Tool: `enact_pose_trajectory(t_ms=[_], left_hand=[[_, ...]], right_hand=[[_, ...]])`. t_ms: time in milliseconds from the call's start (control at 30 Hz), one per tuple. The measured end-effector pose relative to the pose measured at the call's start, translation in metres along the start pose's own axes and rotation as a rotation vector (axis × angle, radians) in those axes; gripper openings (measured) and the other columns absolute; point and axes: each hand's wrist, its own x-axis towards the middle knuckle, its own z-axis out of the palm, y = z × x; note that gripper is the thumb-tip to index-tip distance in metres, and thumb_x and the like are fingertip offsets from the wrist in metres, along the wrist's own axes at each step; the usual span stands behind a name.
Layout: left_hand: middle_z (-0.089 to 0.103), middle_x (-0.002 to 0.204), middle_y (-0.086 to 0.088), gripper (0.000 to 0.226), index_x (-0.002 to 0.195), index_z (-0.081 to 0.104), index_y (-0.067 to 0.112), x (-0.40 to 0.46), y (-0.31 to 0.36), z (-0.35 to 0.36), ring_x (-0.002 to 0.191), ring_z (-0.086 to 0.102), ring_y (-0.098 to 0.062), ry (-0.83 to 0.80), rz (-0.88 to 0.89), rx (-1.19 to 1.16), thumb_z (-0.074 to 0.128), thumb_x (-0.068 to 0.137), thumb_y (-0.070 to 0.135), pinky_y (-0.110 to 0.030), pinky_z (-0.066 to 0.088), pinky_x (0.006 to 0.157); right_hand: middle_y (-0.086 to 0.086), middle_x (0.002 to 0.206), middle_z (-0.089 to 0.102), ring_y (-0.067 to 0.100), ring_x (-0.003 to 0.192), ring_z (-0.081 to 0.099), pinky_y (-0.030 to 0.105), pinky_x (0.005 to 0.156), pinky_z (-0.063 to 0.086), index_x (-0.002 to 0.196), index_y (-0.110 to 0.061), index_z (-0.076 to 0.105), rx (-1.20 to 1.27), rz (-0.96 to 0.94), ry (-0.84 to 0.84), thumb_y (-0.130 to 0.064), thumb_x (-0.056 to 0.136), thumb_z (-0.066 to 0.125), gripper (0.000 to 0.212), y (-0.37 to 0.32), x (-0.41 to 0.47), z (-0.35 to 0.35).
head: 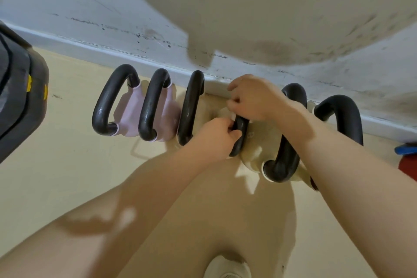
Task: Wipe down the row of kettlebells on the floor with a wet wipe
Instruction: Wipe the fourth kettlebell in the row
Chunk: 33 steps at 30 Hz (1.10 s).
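Currently my left hand [216,136] grips the fourth kettlebell's handle [239,135]; right hand [252,99] is curled on it higher up, wipe [232,116] barely visible beneath. Kettlebells [158,106] line the floor [67,165] by the wall.

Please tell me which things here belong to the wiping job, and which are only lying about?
Job: kettlebells, two pink, four cream; wipe, barely visible; left hand and right hand on one handle.

Lying about: dark equipment, blue object, red object.
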Motion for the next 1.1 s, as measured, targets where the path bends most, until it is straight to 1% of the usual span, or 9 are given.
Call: enact_pose_trajectory(t_ms=[100, 233, 333, 433, 600, 733, 800, 967, 1100], left_hand=[[0.064, 0.107, -0.017, 0.028, 0.112, 0.058, 0.002, 0.0, 0.0, -0.002, 0.101, 0.058, -0.031, -0.005, 0.004, 0.019, 0.043, 0.095, 0.02, -0.033, 0.043, 0.082], [0.064, 0.103, -0.015, 0.028, 0.112, 0.058, 0.003, -0.001, -0.001, -0.002, 0.097, 0.059, -0.029, 0.004, 0.012, 0.017, 0.043, 0.095, 0.02, -0.031, 0.042, 0.079], [0.065, 0.098, -0.012, 0.027, 0.11, 0.06, 0.004, -0.003, 0.0, -0.001, 0.092, 0.059, -0.026, 0.022, 0.002, 0.013, 0.044, 0.095, 0.02, -0.031, 0.044, 0.079], [0.067, 0.107, -0.012, 0.029, 0.115, 0.06, 0.008, -0.003, 0.001, -0.002, 0.1, 0.06, -0.025, 0.039, -0.007, -0.013, 0.043, 0.095, 0.019, -0.031, 0.046, 0.085], [0.066, 0.11, -0.012, 0.028, 0.117, 0.059, 0.009, -0.004, 0.0, -0.005, 0.1, 0.061, -0.025, 0.008, -0.016, -0.022, 0.044, 0.094, 0.019, -0.032, 0.047, 0.086], [0.066, 0.11, -0.013, 0.027, 0.115, 0.059, 0.008, -0.003, 0.0, -0.006, 0.102, 0.061, -0.027, -0.004, -0.025, -0.04, 0.045, 0.094, 0.018, -0.039, 0.049, 0.091], [0.066, 0.109, -0.015, 0.028, 0.115, 0.059, 0.007, -0.003, -0.003, -0.006, 0.096, 0.061, -0.026, -0.007, -0.01, -0.027, 0.044, 0.094, 0.018, -0.035, 0.049, 0.083], [0.068, 0.108, -0.012, 0.028, 0.116, 0.061, 0.012, -0.004, -0.003, -0.005, 0.095, 0.06, -0.022, -0.024, -0.025, -0.127, 0.045, 0.093, 0.018, -0.029, 0.046, 0.079], [0.068, 0.111, -0.009, 0.028, 0.117, 0.061, 0.015, -0.007, -0.005, -0.006, 0.097, 0.06, -0.018, -0.021, -0.038, -0.188, 0.047, 0.093, 0.017, -0.026, 0.044, 0.079]], right_hand=[[0.004, 0.125, 0.055, 0.025, 0.093, 0.061, 0.043, 0.084, 0.051, 0.077, -0.005, 0.067, 0.047, -0.01, 0.051, -0.025, 0.092, 0.038, 0.038, -0.002, -0.003, 0.003], [0.014, 0.109, 0.055, 0.027, 0.096, 0.052, 0.038, 0.085, 0.044, 0.095, -0.003, 0.062, 0.26, 0.05, 0.166, -0.022, 0.095, 0.038, 0.03, -0.003, -0.008, 0.013], [0.006, 0.091, 0.053, 0.019, 0.078, 0.051, 0.034, 0.074, 0.042, 0.101, -0.007, 0.054, 0.684, 0.301, 0.146, -0.026, 0.097, 0.035, 0.027, -0.006, -0.002, 0.009], [0.005, 0.074, 0.055, 0.018, 0.07, 0.051, 0.03, 0.07, 0.042, 0.08, -0.009, 0.054, 1.05, 0.622, 0.102, -0.029, 0.094, 0.04, 0.028, -0.011, 0.007, 0.002], [0.013, 0.098, 0.068, 0.021, 0.074, 0.056, 0.028, 0.06, 0.043, 0.121, -0.002, 0.05, 1.015, 0.644, 0.138, -0.028, 0.086, 0.051, 0.044, -0.01, 0.011, 0.008], [0.012, 0.076, 0.058, 0.021, 0.066, 0.051, 0.025, 0.059, 0.041, 0.078, -0.008, 0.054, 1.077, 0.587, 0.142, -0.016, 0.087, 0.047, 0.014, -0.009, 0.015, 0.012], [0.004, 0.065, 0.044, 0.013, 0.056, 0.041, 0.022, 0.052, 0.037, 0.063, -0.014, 0.041, 1.058, 0.549, 0.166, -0.015, 0.092, 0.045, 0.03, -0.014, 0.008, 0.018], [0.008, 0.078, 0.047, 0.019, 0.071, 0.047, 0.028, 0.072, 0.047, 0.082, -0.01, 0.05, 1.193, 0.629, 0.149, -0.032, 0.095, 0.044, 0.026, -0.015, 0.004, 0.009], [0.005, 0.08, 0.052, 0.018, 0.073, 0.052, 0.029, 0.07, 0.046, 0.086, -0.009, 0.052, 1.195, 0.643, 0.164, -0.037, 0.096, 0.041, 0.032, -0.024, -0.002, 0.011]])
